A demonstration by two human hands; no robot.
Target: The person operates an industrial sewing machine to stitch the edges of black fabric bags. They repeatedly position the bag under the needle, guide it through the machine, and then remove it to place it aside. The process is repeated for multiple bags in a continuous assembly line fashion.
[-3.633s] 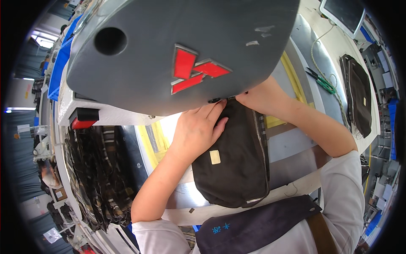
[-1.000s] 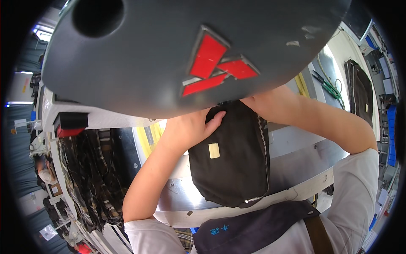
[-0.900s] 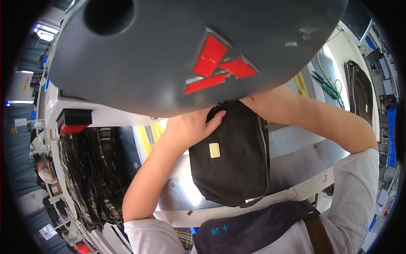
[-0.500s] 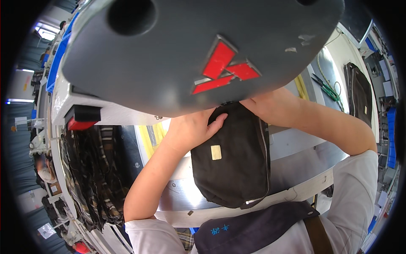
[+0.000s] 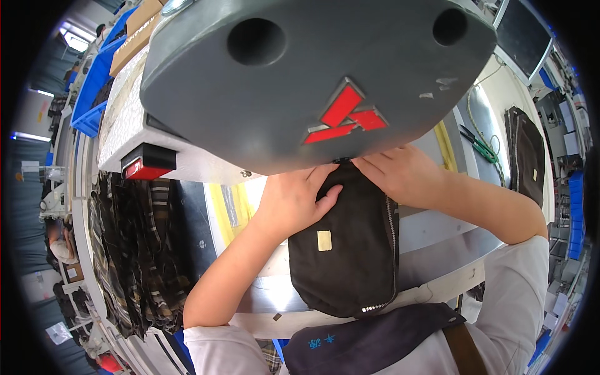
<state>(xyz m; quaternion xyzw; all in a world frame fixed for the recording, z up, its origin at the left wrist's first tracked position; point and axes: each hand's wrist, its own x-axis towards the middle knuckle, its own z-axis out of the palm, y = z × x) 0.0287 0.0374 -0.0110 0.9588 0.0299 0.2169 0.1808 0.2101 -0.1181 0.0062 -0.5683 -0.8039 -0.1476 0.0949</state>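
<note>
A dark, near-black fabric pouch (image 5: 344, 262) with a small cream tag and a silver zipper along its right edge lies on the work surface. Its far end goes under the grey head of a sewing machine (image 5: 300, 87). My left hand (image 5: 297, 200) rests flat on the pouch's upper left, thumb spread apart and fingertips close to the needle area. My right hand (image 5: 400, 175) lies on the far right part, its fingers stretched toward the same spot. The right thumb is hidden, and the machine head covers most of the stitching point.
Plaid and dark cloth pieces (image 5: 137, 250) hang in a pile at left. Green-handled snips (image 5: 484, 150) and another dark pouch (image 5: 526, 153) lie at right. A blue bin (image 5: 94, 106) stands at far left. Yellow tape strips (image 5: 222, 212) mark the metal table.
My view has shifted, so more of the machine head shows and the pouch sits slightly lower in the picture. Both hands stay on the pouch, with the right fingers now showing more.
</note>
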